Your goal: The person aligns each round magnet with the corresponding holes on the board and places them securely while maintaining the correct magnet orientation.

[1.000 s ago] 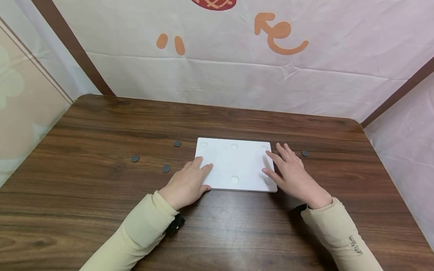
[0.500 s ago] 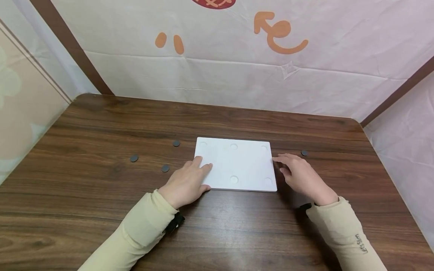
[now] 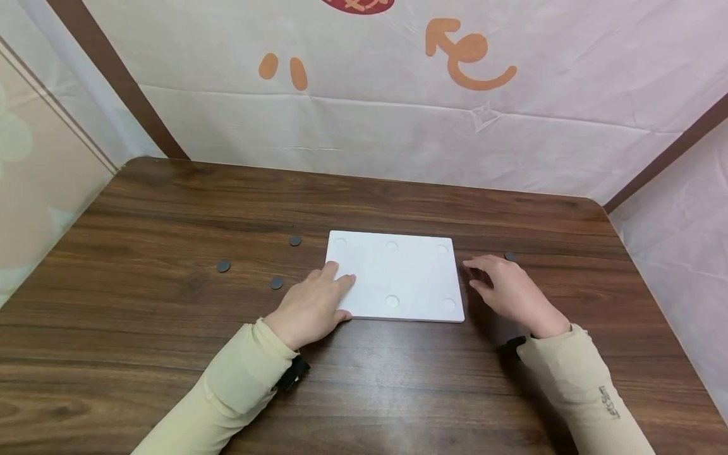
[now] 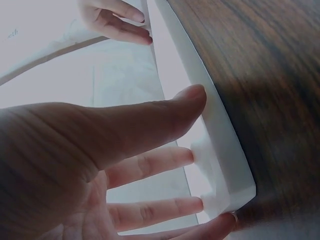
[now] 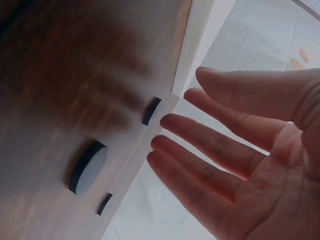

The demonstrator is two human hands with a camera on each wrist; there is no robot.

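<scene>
A flat white board with several shallow round recesses lies on the wooden table. My left hand rests on its near left corner. In the left wrist view the thumb lies along the board's near edge, with fingertips on the top face. Just right of the board hovers my right hand, fingers slightly bent and holding nothing. Under it, the right wrist view shows a thick grey disc and two smaller-looking dark discs, one at the fingertips. In the head view one disc shows behind that hand.
Left of the board, three dark grey discs lie scattered: a far one, a near one and one farther left. A printed cloth wall stands along the table's back edge.
My right hand has drawn back rightward off the board's right side and its fingers have come together and bent. The left hand stays on the board.
</scene>
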